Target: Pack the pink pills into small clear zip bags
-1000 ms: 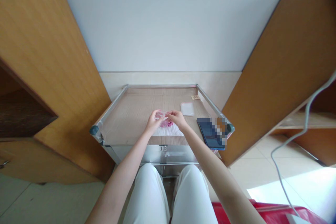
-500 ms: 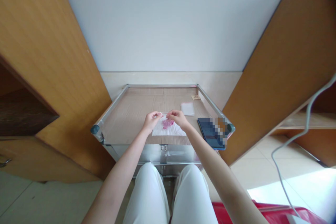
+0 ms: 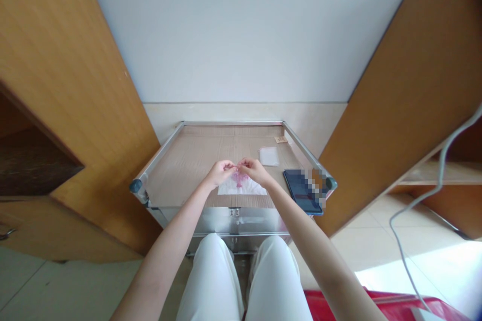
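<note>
My left hand (image 3: pixel 220 172) is pinching the upper edge of a small clear pouch (image 3: pixel 240 177) between thumb and fingers, and my right hand (image 3: pixel 255 170) is gripping that same edge from the other side, the fingertips nearly meeting. Pink pieces are showing at the pouch; whether they are lying inside it or behind it, I cannot tell.

Taking the pouch as the clock's centre, my left hand is sitting near nine o'clock and my right near three. A white sheet (image 3: pixel 241 190) is lying underneath, spreading toward six, on the brown top of the counter (image 3: pixel 175 175). At two o'clock a flat clear packet (image 3: pixel 268 156) is resting, with a small tan label (image 3: pixel 280 139) lying farther out, between one and two. A dark tablet (image 3: pixel 299 193) is lying between three and four, near the counter's corner.
</note>
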`<state>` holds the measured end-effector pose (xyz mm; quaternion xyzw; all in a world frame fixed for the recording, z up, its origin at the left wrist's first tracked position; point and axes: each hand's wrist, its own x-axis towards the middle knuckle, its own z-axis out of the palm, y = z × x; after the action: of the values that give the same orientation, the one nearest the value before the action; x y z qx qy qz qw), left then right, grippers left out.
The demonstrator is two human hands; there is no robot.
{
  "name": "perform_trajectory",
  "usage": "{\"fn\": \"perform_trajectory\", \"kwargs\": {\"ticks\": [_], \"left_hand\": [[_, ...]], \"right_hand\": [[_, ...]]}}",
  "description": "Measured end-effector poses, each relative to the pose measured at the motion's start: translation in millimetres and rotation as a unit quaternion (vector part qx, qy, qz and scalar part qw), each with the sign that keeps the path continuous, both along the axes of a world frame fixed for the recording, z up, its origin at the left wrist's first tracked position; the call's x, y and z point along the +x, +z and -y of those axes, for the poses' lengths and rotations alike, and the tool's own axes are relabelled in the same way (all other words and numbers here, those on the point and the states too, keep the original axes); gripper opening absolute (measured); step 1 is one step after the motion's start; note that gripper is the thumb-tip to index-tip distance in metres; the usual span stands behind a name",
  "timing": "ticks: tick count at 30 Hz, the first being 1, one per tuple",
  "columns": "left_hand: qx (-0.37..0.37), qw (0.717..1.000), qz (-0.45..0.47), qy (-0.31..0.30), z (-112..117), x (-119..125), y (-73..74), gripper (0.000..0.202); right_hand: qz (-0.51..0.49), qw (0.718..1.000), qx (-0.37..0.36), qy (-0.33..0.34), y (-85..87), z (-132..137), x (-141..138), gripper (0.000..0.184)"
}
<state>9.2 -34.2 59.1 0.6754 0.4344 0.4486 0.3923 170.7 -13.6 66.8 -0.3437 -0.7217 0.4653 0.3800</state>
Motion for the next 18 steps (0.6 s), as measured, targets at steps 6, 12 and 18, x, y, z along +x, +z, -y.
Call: {"fn": "perform_trajectory", "kwargs": {"ticks": [6,12,18], "left_hand": [[0.017,1.0,-0.008,0.012,-0.9,-1.7,-0.8,0.022],[0.036,0.998,-0.05,0.007,-2.5,-1.5,6.8,0.021],[0.072,0.99,-0.114,0.027,1.0,0.1,13.5,0.019]], "right_hand": [[0.056,0.998,0.038,0.014,4.5,2.0,2.5,0.021],[0.044,0.997,0.057,0.007,7.3,2.7,3.3,0.017],[0.038,0.996,0.075,-0.009,9.3,5.1,1.3,0.012]]}}
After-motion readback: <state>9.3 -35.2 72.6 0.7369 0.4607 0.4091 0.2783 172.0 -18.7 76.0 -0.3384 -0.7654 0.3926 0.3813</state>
